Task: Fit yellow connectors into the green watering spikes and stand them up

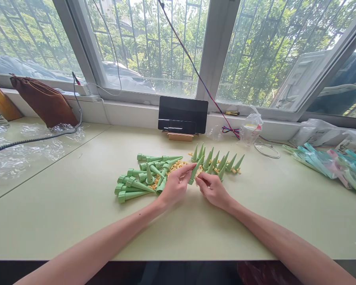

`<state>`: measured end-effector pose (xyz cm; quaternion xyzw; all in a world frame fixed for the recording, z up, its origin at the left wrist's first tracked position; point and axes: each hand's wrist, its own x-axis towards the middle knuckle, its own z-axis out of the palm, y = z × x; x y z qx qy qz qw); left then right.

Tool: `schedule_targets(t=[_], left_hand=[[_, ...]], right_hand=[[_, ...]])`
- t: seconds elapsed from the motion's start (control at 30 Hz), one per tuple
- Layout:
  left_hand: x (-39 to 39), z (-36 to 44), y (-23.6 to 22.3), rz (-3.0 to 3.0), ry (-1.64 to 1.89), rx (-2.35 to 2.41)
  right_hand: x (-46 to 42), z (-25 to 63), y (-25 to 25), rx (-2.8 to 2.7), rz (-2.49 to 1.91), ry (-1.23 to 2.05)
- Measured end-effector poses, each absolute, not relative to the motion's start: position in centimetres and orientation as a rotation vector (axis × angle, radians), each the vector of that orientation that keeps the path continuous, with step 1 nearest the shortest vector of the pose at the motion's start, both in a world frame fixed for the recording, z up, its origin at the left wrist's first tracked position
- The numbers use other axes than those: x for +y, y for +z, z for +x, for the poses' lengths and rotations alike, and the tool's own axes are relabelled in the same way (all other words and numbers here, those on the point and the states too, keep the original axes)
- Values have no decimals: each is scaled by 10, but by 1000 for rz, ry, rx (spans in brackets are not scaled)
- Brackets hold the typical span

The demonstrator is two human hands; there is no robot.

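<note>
My left hand (pixel 175 184) is closed on a green plastic cone spike (pixel 195 170), which points up and away. My right hand (pixel 213 189) meets it at the spike's base with fingers pinched; what they pinch is too small to make out. A heap of green cone spikes (pixel 145 178) lies flat to the left of my hands. Small yellow pieces (pixel 174 166) are scattered among them. Behind my right hand, several green spikes (pixel 222 161) stand upright in rows.
A black tablet (pixel 183 114) leans on a wooden stand at the window sill. A clear plastic bag (pixel 250 128) and red-blue wires lie right of it. Packets in teal and pink (pixel 335 164) are piled at far right. A brown pouch (pixel 44 103) and plastic sheeting sit at left.
</note>
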<state>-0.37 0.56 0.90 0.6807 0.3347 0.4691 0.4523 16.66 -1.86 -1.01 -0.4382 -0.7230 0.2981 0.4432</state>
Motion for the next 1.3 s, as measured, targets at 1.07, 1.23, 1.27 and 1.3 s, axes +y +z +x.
schedule_targets(t=[1.07, 1.23, 1.27, 1.3], left_hand=[[3, -3, 13, 1629, 1176, 835], [0, -2, 15, 1624, 1166, 826], [0, -2, 16, 1629, 1166, 816], [0, -2, 17, 1634, 1172, 806]], right_hand=[[-20, 164, -8, -1820, -1090, 631], [-19, 164, -8, -1798, -1093, 619], [-19, 164, -8, -1794, -1096, 619], [-19, 165, -8, -1790, -1099, 617]])
